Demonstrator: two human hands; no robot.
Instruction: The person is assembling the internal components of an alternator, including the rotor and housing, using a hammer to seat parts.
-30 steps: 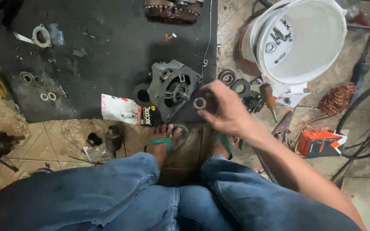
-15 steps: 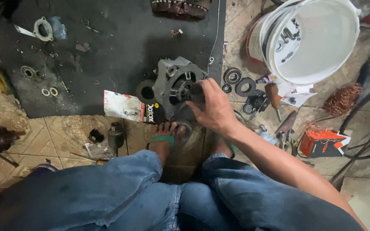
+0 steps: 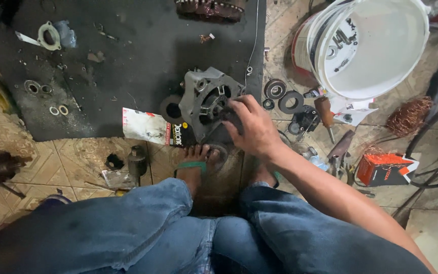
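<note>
1. On the near edge of the dark rubber floor mat, just ahead of the person's feet, lies a grey cast-metal alternator housing, open side up and partly over the mat's border.
2. The right hand rests on the housing's right side, fingers curled down into its centre around a small dark part; what exactly they pinch cannot be told, since the fingers cover it.
3. The left hand is out of view.
4. A black rubber ring lies touching the housing's left side, and a red-and-white printed packet lies just beside that, across the mat's edge.
5. To the right of the housing, on the tiled floor, sit a round steel bearing and a flat black washer ring, close together.
6. A wooden-handled screwdriver lies near them, beneath a large white plastic bucket.
7. Further right are a tangle of copper winding wire and a small orange cardboard box.
8. A foot in a green-strapped sandal is planted just below the housing, above blue denim trouser legs.
</note>
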